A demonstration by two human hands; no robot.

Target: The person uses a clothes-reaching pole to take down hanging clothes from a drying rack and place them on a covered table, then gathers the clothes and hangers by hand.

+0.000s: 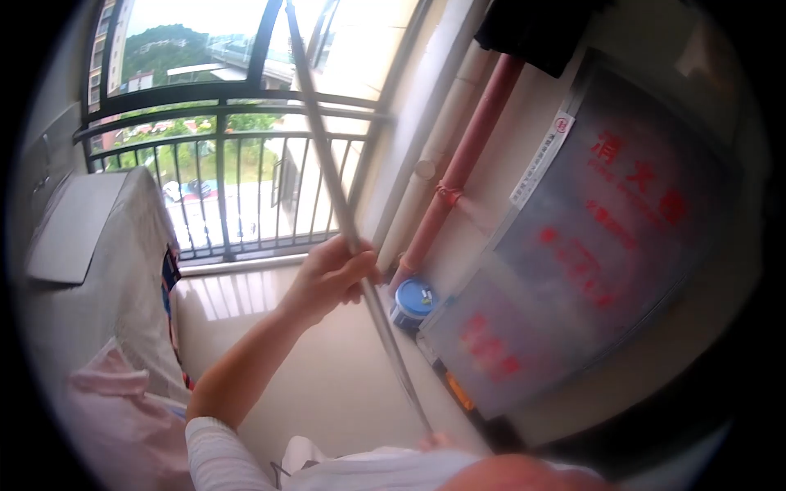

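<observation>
A long, thin metal pole point(383, 327) slants across the view, from the top edge in front of the window down to near my body. My left hand point(332, 274) is wrapped round its middle, with the arm reaching forward. At the pole's lower end is my right hand point(442, 442), small and blurred at the bottom of the view. It appears closed on the pole, but its single fingers do not show. The pole's upper tip is cut off by the top of the view.
Ahead stands a window with a dark railing point(221, 176). A cloth-covered object point(123, 245) with a white board point(78, 229) is on the left. To the right are a red pipe point(458, 176), a blue-lidded bucket point(415, 303) and a grey cabinet door point(573, 245) with red lettering.
</observation>
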